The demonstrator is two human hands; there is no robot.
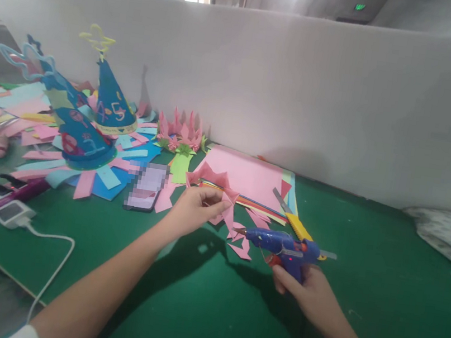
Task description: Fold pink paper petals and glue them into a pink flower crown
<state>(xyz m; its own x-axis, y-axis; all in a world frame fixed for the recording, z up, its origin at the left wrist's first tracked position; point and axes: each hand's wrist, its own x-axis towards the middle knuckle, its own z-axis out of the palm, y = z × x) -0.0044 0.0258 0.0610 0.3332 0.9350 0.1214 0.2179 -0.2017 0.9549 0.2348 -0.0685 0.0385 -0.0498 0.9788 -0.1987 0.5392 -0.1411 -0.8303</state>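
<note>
My left hand [194,209] is closed on a folded pink paper piece [217,182] with pointed tips, held just above the green table [205,301]. My right hand [306,291] grips a blue glue gun [284,246] by its handle. The gun's nozzle points left and sits close to the lower edge of the pink paper. Small pink paper scraps [241,247] lie on the table under the nozzle.
A stack of coloured paper sheets [250,175] with yellow-handled scissors [292,216] lies behind my hands. A phone [145,186], two blue party hats [111,101], a pink paper crown [180,128] and paper strips sit at left. A white partition [305,90] backs the table. A charger and cable [15,214] lie front left.
</note>
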